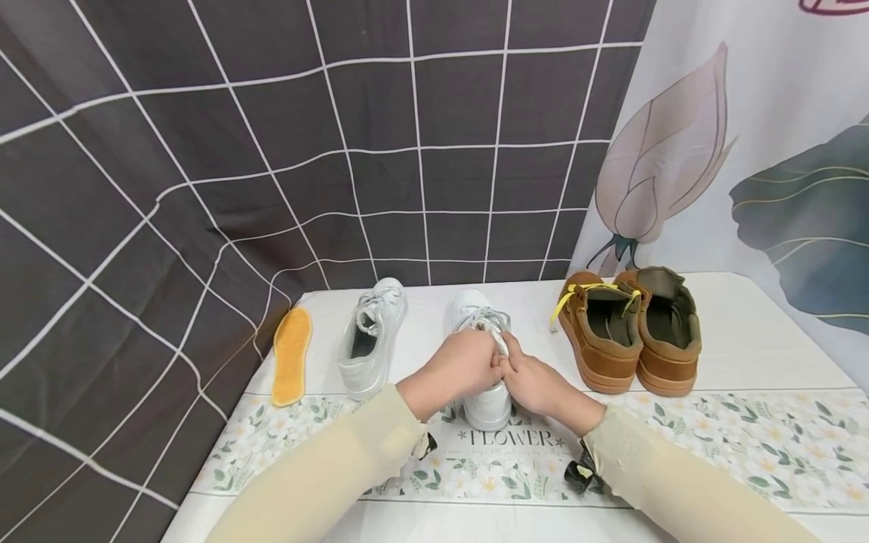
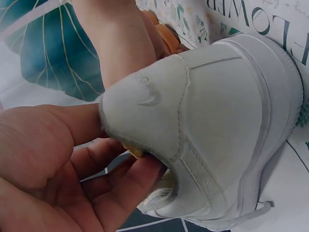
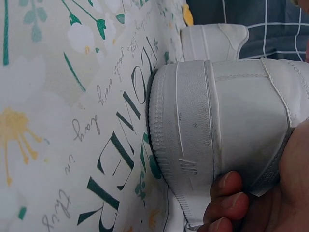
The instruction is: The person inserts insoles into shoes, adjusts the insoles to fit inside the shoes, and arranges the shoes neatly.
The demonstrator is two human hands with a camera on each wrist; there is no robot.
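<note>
Both hands are at a white sneaker point(image 1: 487, 407) standing with its heel toward me. My left hand point(image 1: 468, 363) reaches in at its opening with bent fingers. In the left wrist view, a bit of yellow insole point(image 2: 134, 149) shows between those fingers and the collar, and the thumb lies by the heel's top edge. Most of this insole is hidden inside the shoe. My right hand point(image 1: 536, 383) grips the sneaker's right side; in the right wrist view its curled fingertips point(image 3: 232, 202) lie against the upper above the sole.
To the left stands a second white sneaker point(image 1: 366, 369), and beyond it a loose yellow insole point(image 1: 292, 354) lies flat. A pair of brown shoes point(image 1: 611, 362) with yellow laces stands on the right. A dark checked cloth point(image 1: 448, 181) hangs behind the white table point(image 1: 760, 339).
</note>
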